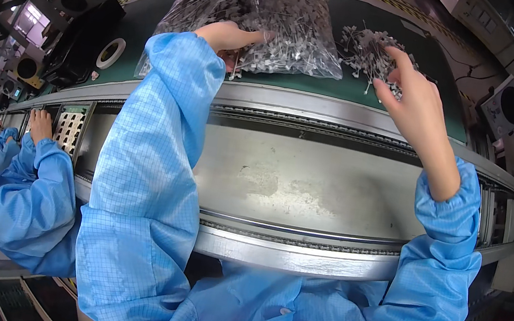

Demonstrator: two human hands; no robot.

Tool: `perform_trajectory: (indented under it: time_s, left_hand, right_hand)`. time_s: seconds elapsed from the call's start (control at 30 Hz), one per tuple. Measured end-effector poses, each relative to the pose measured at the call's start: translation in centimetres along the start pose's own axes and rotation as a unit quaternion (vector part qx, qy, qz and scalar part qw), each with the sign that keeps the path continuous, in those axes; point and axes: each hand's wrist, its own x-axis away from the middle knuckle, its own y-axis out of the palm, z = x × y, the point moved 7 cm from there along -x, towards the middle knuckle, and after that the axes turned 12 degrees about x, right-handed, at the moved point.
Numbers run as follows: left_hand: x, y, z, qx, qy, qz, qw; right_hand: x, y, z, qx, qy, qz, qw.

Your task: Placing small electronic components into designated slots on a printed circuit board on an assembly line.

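My left hand [231, 37] is at the near left side of a large clear plastic bag [332, 66]. One digit stretches across the bag and the other fingers curl below, partly hidden, with the plastic pinched between. Through the film show a great many small white-headed parts [288, 33] with thin wire leads. To the right, my right hand [414, 94] hovers at a loose pile of the same wire-leaded parts [367, 51]. Its thumb and index finger are apart, with nothing visible between them; the remaining fingers are mostly hidden.
Bag and pile lie on a green mat [300, 86] beyond a metal conveyor [307, 174] with chain rails. Left of the bag are a white tape roll [111, 53] and a black bin [83, 41]. Further left, a co-worker's hand [40, 125] touches a perforated panel [71, 128] on the line.
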Motion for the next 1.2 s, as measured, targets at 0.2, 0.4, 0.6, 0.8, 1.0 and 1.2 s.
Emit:
perform_trajectory:
  time_s: [0.2,0.4,0.6,0.8,1.0,1.2]
  left_hand:
    - [-0.9,-0.3,2.5,-0.196,0.067,0.03,0.978]
    - [-3.0,-0.7,1.1,-0.043,0.044,0.043,0.997]
    - [-3.1,0.4,3.8,-0.203,0.072,0.074,0.974]
    - [-1.7,3.2,5.4,-0.355,0.103,0.074,0.926]
    - [-11.8,-2.1,-1.7,-0.357,0.036,0.118,0.926]
    - [-9.7,-1.2,2.6,-0.346,0.017,0.098,0.933]
  right_hand:
    - [5.3,-1.8,3.4,0.019,-0.014,0.041,0.999]
    - [8.8,-1.0,6.3,-0.046,0.061,0.004,0.997]
    - [8.8,-1.9,6.0,-0.049,0.052,0.026,0.997]
    - [10.2,-2.3,7.6,-0.13,0.072,0.009,0.989]
    - [10.8,-1.2,9.8,-0.179,0.1,-0.004,0.979]
    - [10.5,-0.9,8.8,-0.214,0.105,-0.017,0.971]
